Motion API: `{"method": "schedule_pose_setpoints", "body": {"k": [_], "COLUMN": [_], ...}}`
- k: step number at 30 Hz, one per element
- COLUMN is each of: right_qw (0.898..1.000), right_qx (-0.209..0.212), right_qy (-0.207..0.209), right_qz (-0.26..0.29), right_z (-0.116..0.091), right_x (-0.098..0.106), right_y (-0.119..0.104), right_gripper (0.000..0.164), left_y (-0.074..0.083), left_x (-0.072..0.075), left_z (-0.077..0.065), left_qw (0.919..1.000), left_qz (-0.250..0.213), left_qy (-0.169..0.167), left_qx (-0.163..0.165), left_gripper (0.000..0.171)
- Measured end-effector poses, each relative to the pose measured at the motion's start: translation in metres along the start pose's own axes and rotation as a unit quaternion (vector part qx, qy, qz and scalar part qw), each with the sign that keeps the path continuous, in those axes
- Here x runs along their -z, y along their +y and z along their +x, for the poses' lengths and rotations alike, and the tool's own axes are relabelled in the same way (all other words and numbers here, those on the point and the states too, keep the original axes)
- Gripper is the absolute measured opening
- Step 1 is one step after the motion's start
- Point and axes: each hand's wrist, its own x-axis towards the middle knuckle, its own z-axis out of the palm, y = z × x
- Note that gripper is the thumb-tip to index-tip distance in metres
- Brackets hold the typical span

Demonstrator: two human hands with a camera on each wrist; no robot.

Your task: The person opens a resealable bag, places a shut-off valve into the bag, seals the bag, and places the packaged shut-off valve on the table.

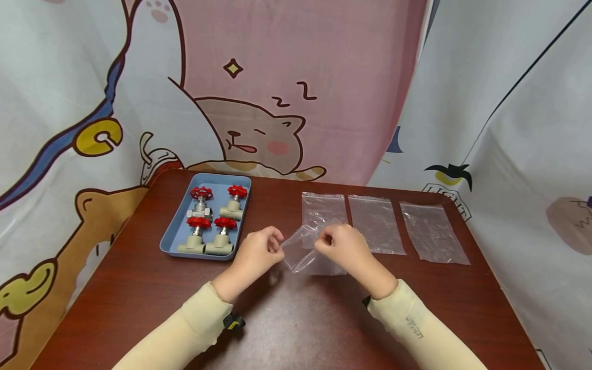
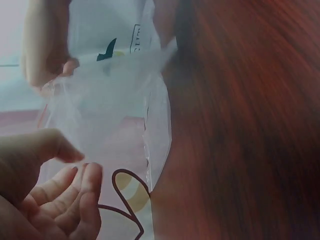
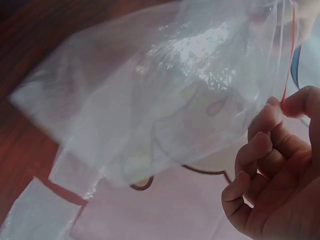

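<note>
Between both hands hangs a clear plastic zip bag (image 1: 298, 249) with a red line along its mouth, which shows in the right wrist view. My right hand (image 1: 344, 244) pinches the mouth's edge between thumb and forefinger. At the other end of the mouth, my left hand (image 1: 261, 249) pinches a corner, thumb and fingertips nearly meeting in the left wrist view. The bag (image 3: 150, 100) hangs loose and looks flat, with nothing visible inside. Its body partly covers another clear bag (image 1: 319, 203) lying on the table.
A blue tray (image 1: 168, 241) on the left holds several valves (image 1: 222, 241) with red handwheels, most on beige pipe bodies. Two more flat clear bags, a middle one (image 1: 376, 223) and a right one (image 1: 435, 231), lie on the brown table (image 1: 296, 329). Printed curtains hang behind.
</note>
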Motion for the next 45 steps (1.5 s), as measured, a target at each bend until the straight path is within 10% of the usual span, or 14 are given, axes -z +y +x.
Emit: {"method": "schedule_pose_setpoints", "body": {"k": [6,13,24,32,45], "right_qw": [0.998,0.997,0.987,0.981,0.976], "right_qx": [0.051,0.063,0.119,0.185,0.151], "right_qy": [0.014,-0.012,0.009,0.027,0.150], "right_qz": [-0.039,-0.031,0.111,0.045,-0.042], "right_z": [0.000,-0.002,-0.012,-0.026,-0.046], "right_x": [-0.006,-0.008,-0.012,-0.004,-0.010], "right_y": [-0.014,-0.021,-0.007,0.018,0.052], "right_gripper": [0.028,0.025,0.010,0.075,0.024], "left_y": [0.007,0.010,0.008,-0.001,-0.009], "left_x": [-0.006,-0.009,-0.007,0.005,0.009], "left_z": [0.002,0.006,0.011,0.015,0.017], "left_qw": [0.9910,0.9626,0.9632,0.9708,0.9679], "left_qz": [0.046,0.131,0.102,0.048,-0.054], "left_qy": [-0.010,0.010,0.102,0.135,0.179], "left_qx": [-0.125,-0.237,-0.226,-0.192,-0.168], "left_gripper": [0.061,0.055,0.008,0.007,0.006]}}
